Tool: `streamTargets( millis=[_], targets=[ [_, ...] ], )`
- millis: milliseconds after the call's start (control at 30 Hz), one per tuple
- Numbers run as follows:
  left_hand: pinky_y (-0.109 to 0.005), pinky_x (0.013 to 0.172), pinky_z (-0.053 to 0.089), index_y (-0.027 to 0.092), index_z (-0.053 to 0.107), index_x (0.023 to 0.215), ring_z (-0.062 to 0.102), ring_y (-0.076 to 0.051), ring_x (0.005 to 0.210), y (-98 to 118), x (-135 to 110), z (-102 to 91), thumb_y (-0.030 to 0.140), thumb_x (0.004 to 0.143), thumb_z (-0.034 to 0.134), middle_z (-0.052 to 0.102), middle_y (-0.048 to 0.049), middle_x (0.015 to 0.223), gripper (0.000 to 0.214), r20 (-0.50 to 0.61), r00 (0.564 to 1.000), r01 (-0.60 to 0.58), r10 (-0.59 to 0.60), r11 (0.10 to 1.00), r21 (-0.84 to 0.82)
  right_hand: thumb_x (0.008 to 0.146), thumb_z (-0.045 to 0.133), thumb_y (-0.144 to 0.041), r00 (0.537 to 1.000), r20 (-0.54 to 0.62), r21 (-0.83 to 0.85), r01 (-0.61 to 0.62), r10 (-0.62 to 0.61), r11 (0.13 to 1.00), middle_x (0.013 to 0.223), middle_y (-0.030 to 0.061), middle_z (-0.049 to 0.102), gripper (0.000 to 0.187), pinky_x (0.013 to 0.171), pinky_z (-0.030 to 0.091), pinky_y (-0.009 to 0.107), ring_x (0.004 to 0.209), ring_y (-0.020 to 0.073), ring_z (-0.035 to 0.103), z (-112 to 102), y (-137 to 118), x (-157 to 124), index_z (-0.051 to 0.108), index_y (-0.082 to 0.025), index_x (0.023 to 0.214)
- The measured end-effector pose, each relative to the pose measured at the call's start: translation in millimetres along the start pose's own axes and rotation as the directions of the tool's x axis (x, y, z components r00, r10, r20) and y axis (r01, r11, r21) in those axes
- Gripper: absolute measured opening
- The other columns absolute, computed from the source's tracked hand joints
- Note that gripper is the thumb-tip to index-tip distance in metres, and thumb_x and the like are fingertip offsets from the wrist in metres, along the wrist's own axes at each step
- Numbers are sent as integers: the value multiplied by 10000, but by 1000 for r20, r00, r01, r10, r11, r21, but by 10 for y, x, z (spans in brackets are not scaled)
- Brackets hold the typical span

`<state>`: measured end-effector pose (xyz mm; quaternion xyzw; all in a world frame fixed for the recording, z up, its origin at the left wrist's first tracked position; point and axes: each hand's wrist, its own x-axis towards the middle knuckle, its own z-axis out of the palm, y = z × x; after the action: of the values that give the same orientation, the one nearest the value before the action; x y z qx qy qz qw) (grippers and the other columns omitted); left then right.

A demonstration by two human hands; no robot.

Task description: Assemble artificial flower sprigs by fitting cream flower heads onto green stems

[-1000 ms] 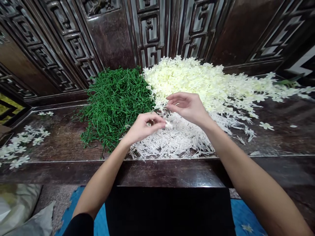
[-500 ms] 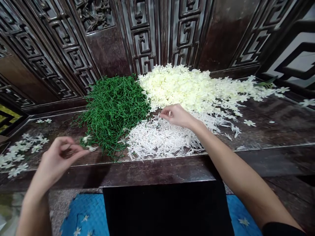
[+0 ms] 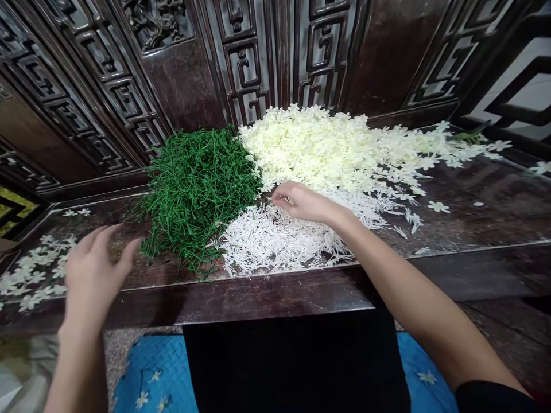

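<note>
The left hand (image 3: 92, 263) is hovering open near the bench (image 3: 495, 232)'s front edge while the right hand (image 3: 298, 202), contents unclear, is curling over white stems (image 3: 275, 244), a light touch serving best.

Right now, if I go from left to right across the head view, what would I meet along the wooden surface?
White flower group, left fingers, green stem pile, cream blossom pile, single white flower at the right edge.
</note>
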<state>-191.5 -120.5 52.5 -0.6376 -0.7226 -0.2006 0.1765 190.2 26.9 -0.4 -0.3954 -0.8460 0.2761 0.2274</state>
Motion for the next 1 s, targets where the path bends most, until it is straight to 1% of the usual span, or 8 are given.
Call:
streamTargets(
  millis=[100, 233, 400, 533, 633, 800, 900, 1000],
  targets=[
    [-464, 1013, 498, 174, 655, 1158, 651, -317, 1124, 655, 135, 180, 400, 900, 592, 704, -121, 1184, 349, -29, 986, -166, 163, 976, -143, 949, 511, -254, 975, -213, 85, -39, 57, 996, 958, 90, 691, 167, 837, 554, 485, 881, 231, 634, -102, 2, 12, 670, -209, 926],
    [-403, 972, 521, 192, 653, 1171, 651, -244, 1088, 1460, 342, 461, 282, 920, 578, 686, -102, 1216, 278, -69, 940, -322, 334, 800, -507, 943, 508, -255, 904, -428, 93, 50, -6, 994, 950, 82, 705, 170, 781, 544, 442, 889, 230, 639, -198, 23, 5, 671, -212, 961],
    [-290, 722, 546, 193, 615, 1291, 654, -156, 823, 2038, 580, 829, 213, 884, 623, 699, -107, 1135, 408, -41, 945, -236, 323, 592, -771, 936, 533, -322, 926, -366, 136, 155, -96, 978, 1004, 74, 721, 213, 806, 531, 417, 917, 219, 645, -231, 0, -18, 707, -207, 978],
    [-272, 630, 515, 183, 761, 964, 600, -114, 616, 2104, 575, 1009, 204, 878, 622, 702, -39, 784, 164, -28, 969, -152, 246, 502, -851, 940, 545, -377, 940, -330, 194, 152, -81, 969, 1071, 66, 722, 255, 847, 533, 418, 969, 219, 648, -255, 20, -13, 716, -219, 1044],
    [-243, 557, 509, 162, 750, 935, 588, -97, 559, 2046, 520, 1061, 205, 850, 649, 689, -32, 743, 139, 159, 971, 82, 176, 377, -923, 965, 503, -379, 924, -381, 115, 18, 27, 993, 1044, 104, 709, 293, 852, 531, 478, 942, 243, 647, -262, 109, -18, 708, -187, 1049],
    [-275, 696, 585, 117, 703, 973, 670, -121, 710, 1947, 520, 1151, 199, 832, 649, 709, -79, 914, 173, 318, 936, 284, 150, 208, -936, 944, 551, -391, 974, -175, -128, -166, 142, 978, 817, 121, 639, 394, 997, 383, 678, 933, 325, 614, -165, 307, -41, 618, -198, 607],
    [-278, 697, 566, 120, 705, 932, 666, -142, 745, 1882, 556, 1206, 236, 836, 642, 717, -86, 904, 163, 247, 962, 202, 117, 304, -931, 953, 534, -371, 984, -101, -237, -167, 146, 957, 649, 100, 570, 497, 995, 325, 731, 980, 378, 588, -103, 362, -38, 472, -223, 482],
    [-260, 646, 488, 134, 727, 899, 612, -142, 689, 1806, 579, 1220, 269, 853, 632, 708, -66, 805, 172, 54, 991, -23, 120, 561, -828, 943, 498, -257, 982, -155, -317, -153, 107, 936, 582, 87, 536, 462, 911, 400, 710, 885, 358, 598, -94, 365, -26, 470, -226, 482]
  ],
)
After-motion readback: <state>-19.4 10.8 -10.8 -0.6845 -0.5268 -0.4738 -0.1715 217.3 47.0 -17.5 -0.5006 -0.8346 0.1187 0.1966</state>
